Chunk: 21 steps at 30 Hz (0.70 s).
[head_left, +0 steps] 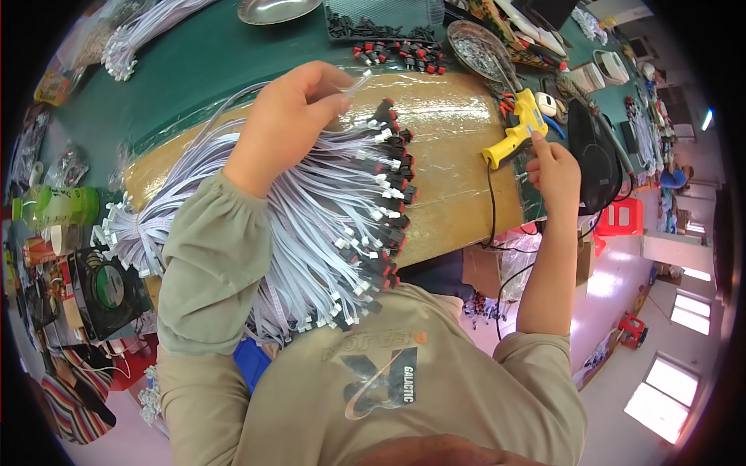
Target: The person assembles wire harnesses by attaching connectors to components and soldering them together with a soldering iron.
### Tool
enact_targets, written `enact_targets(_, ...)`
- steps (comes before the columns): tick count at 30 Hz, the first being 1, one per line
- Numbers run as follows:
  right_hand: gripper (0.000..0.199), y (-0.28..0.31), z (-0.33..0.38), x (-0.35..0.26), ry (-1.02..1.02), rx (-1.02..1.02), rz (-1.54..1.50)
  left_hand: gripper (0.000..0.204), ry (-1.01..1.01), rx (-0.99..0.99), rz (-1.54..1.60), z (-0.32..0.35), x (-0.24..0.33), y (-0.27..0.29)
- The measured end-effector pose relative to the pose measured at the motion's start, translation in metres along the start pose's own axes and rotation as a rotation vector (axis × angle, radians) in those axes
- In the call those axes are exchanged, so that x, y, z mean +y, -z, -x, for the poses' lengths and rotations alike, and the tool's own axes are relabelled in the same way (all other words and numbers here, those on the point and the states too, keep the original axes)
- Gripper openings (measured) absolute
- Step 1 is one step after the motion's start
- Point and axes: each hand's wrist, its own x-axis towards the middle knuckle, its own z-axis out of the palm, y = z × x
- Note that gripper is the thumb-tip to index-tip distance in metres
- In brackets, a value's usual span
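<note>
My left hand (291, 109) is above the bundle, thumb and forefinger pinched on a thin white cable with a small white connector (366, 74) at its tip. Under it fans a thick bundle of white cables (311, 210), tied near its left end. Small white plugs and black-and-red connectors (408, 167) line its right side. My right hand (556, 175) is at the yellow glue gun (519, 132), which lies at the board's right edge. The forefinger reaches to the gun's body and the other fingers are loosely bent, not wrapped around the handle.
A brown board (458, 179) under clear film lies on the green table (202, 62). Behind it are a mesh basket (381, 23) of black parts, loose red-and-black connectors (423, 58) and a round metal dish (474, 46). A black cord (492, 202) hangs from the gun. At left stands a green bottle (58, 206).
</note>
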Motion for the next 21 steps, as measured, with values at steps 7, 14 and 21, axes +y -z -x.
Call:
enact_targets(7, 0.022, -0.063, 0.042, -0.065, 0.655, -0.165, -0.311, 0.023, 0.091, -0.019, 0.172, -0.001, 0.006, 0.008)
enact_targets(14, 0.019, -0.108, 0.054, -0.139, 0.951, -0.332, -0.163, 0.019, 0.009, -0.01, -0.035, -0.001, 0.006, 0.004)
enact_targets(21, 0.018, -0.104, 0.047, -0.174, 1.314, -0.44, 0.108, 0.022, 0.047, -0.084, 0.126, -0.002, -0.004, 0.008)
